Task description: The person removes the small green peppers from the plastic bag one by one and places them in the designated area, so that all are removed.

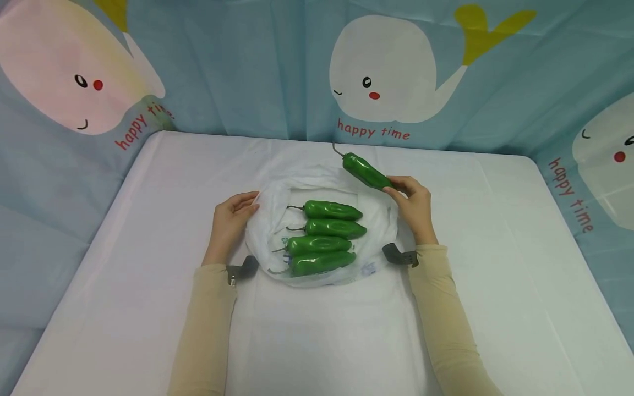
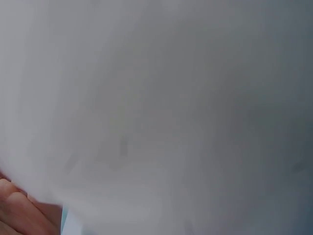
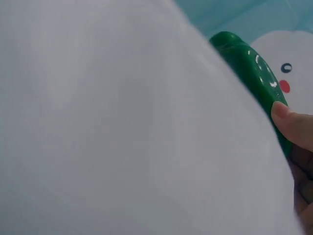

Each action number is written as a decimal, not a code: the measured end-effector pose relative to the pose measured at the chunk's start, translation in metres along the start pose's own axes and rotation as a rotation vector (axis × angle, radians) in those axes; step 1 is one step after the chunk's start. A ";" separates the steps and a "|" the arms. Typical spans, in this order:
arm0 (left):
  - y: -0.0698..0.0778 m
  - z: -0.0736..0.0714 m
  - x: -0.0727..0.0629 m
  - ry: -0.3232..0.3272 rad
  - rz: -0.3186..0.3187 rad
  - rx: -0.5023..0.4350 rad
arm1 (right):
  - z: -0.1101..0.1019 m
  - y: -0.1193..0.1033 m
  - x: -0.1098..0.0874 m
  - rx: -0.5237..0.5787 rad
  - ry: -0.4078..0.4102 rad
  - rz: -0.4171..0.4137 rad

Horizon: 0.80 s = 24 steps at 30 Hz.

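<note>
My right hand (image 1: 412, 204) pinches a long green chili pepper (image 1: 365, 171) near its blunt end, above the right back rim of a white plastic bag (image 1: 257, 220). The pepper's thin stem points to the back left. In the right wrist view, the thumb (image 3: 293, 125) presses on the glossy pepper (image 3: 259, 73), while the bag hides much of it. Several more green peppers (image 1: 327, 228) lie in the open bag, roughly parallel, stems to the left. At the bag's left edge, my left hand (image 1: 233, 221) grips the rim between thumb and fingers. Whitish plastic fills most of the left wrist view.
The bag stands on a white-covered table (image 1: 317, 335). Behind and beside it hangs a blue curtain (image 1: 247, 71) printed with whales. Dark wrist cameras sit on both wrists, close to the bag's sides.
</note>
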<state>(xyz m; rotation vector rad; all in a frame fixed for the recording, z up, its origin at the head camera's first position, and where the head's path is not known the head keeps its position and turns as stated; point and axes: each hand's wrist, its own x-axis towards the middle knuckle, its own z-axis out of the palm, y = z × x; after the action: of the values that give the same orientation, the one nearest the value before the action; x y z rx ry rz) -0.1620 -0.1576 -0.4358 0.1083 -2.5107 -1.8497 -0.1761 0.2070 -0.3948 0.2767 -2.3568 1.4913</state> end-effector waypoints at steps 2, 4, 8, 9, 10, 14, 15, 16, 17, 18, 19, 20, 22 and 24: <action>0.000 0.000 0.000 0.000 0.000 0.007 | -0.001 0.002 0.000 0.007 0.013 0.012; 0.000 0.000 0.000 0.002 0.000 0.007 | -0.003 0.004 0.000 0.021 0.026 0.022; -0.001 0.000 0.000 0.007 0.004 0.004 | -0.005 0.006 0.001 0.042 0.065 0.040; -0.001 0.001 0.000 0.008 0.006 0.003 | -0.005 0.006 0.001 0.044 0.078 0.047; -0.001 0.001 0.000 0.008 0.007 0.001 | -0.006 0.006 0.001 0.045 0.090 0.054; -0.001 0.001 0.000 0.007 0.009 -0.001 | -0.007 0.007 0.001 -0.003 0.148 0.083; -0.001 0.001 0.000 0.008 0.008 -0.001 | -0.007 0.007 0.000 -0.018 0.161 0.093; -0.001 0.001 0.000 0.007 0.007 -0.001 | -0.008 0.008 0.000 -0.035 0.174 0.102; -0.001 0.001 0.000 0.008 0.007 -0.001 | -0.008 0.009 0.000 -0.055 0.187 0.112; -0.001 0.001 0.000 0.008 0.006 -0.001 | -0.008 0.010 0.000 -0.070 0.198 0.121; -0.001 0.001 0.000 0.008 0.007 0.000 | -0.008 0.014 0.001 -0.080 0.211 0.131; -0.001 0.001 0.000 0.008 0.009 -0.001 | -0.009 0.019 0.001 -0.083 0.219 0.140; -0.001 0.001 0.000 0.006 0.015 0.001 | -0.009 0.030 0.003 -0.084 0.234 0.156; -0.001 0.001 0.000 0.003 0.015 -0.003 | -0.010 0.041 0.004 -0.077 0.244 0.175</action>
<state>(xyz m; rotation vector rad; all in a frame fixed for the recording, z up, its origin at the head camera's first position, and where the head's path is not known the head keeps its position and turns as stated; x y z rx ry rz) -0.1618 -0.1570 -0.4368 0.0927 -2.4998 -1.8463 -0.1913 0.2338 -0.4233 -0.1280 -2.2806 1.4141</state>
